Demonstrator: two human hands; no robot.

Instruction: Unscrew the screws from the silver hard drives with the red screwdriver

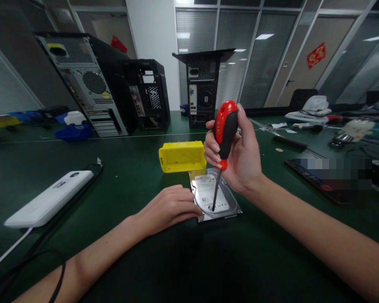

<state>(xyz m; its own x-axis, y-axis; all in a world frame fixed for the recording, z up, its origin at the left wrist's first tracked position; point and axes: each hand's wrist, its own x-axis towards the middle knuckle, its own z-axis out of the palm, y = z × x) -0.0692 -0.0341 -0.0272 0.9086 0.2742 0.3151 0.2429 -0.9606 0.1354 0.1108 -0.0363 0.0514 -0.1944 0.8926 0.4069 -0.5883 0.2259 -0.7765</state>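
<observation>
A silver hard drive (221,198) with a white label lies flat on the dark green table (129,265). My right hand (240,155) is wrapped round the red and black handle of a screwdriver (226,128), whose shaft points down over the lower part of the drive's label. Whether the tip touches the drive I cannot tell. My left hand (173,206) rests at the drive's left edge, fingers together, with the fingertips at its lower left corner. Just behind the drive sits a yellow plastic bin (183,158), its open side facing me.
Computer cases (109,84) stand at the back left, another case (204,90) behind the bin. A white power strip (50,200) with cables lies left. On the right are a phone-like dark device (322,181), a mouse-shaped item (342,138) and a white tool (314,109).
</observation>
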